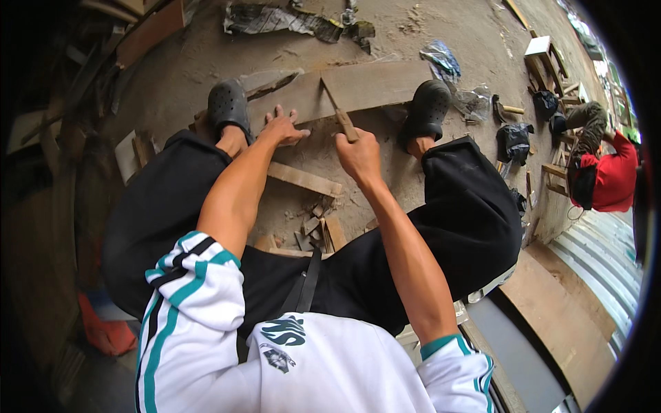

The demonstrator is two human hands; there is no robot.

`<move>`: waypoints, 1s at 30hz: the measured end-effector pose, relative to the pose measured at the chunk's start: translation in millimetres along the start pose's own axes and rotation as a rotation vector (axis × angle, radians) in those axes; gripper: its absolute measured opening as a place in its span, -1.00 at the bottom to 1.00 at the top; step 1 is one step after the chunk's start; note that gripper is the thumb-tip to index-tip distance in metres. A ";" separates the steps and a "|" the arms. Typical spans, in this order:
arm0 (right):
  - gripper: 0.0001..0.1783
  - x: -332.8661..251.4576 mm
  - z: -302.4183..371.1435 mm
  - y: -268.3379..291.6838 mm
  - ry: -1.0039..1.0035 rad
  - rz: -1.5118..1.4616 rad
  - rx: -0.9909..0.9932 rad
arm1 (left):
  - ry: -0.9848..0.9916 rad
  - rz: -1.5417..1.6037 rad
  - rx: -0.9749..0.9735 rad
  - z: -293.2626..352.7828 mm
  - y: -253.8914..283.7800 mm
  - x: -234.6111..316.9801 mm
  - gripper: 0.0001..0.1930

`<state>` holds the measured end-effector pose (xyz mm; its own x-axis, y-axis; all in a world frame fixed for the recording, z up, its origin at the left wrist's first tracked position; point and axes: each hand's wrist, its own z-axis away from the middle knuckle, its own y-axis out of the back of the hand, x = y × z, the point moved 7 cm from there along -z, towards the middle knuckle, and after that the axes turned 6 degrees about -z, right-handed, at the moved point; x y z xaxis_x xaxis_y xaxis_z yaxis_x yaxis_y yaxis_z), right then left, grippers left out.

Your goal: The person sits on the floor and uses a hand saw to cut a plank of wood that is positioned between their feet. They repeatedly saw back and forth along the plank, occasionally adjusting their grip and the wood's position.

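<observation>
My right hand [358,153] is closed around the wooden handle of a narrow, tapering hand saw [332,100]. Its blade lies over a long, flat wooden board [385,79], tip toward the far edge; its teeth are too small to make out. At the board's near edge my left hand [281,129] rests with fingers spread, holding nothing. My dark clogs, the left one [228,107] and the right one [428,109], are on either end of the board.
Between my legs lie a wooden strip [305,180] and several wood offcuts [334,233]. Crumpled plastic [441,58] and a black bag [513,142] are to the right. A person in red [609,175] sits farther right, beside corrugated metal [599,255]. Scrap wood [148,41] is piled left.
</observation>
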<state>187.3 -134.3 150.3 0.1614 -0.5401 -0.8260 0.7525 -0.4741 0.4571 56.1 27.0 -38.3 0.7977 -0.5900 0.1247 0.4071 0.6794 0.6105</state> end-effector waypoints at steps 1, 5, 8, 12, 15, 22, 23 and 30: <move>-0.72 0.0 -3.1 -4.3 -0.011 -0.007 0.001 | -0.030 -0.032 0.000 -3.6 -2.5 -3.4 0.02; -0.73 -10.5 35.9 11.8 -0.036 -0.032 -0.047 | 0.021 0.046 0.038 10.8 -4.2 -13.2 0.02; -0.74 -14.0 30.2 21.1 -0.059 -0.045 -0.065 | -0.011 0.042 0.010 7.2 -3.0 -12.3 0.03; -0.76 -1.6 0.2 -4.5 0.009 -0.015 0.026 | -0.039 0.042 0.092 -11.4 1.9 -7.6 0.05; -0.76 -6.1 24.9 3.2 -0.027 -0.012 -0.041 | 0.016 0.105 0.068 -4.9 -20.1 -24.3 0.05; -0.75 17.2 -1.5 -9.0 0.030 -0.069 0.075 | 0.009 0.088 0.023 -8.1 -21.3 -21.8 0.06; -0.76 14.3 -10.8 -8.0 0.039 -0.068 0.106 | 0.001 0.086 0.045 -18.3 -7.4 -18.0 0.06; -0.76 -6.5 49.8 21.2 -0.079 -0.125 -0.023 | 0.038 0.069 0.022 -3.0 -15.8 -23.3 0.05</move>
<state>170.5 -175.5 181.8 0.0154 -0.5313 -0.8470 0.7780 -0.5258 0.3439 32.4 31.3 -53.2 0.8402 -0.5245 0.1375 0.3406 0.7078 0.6188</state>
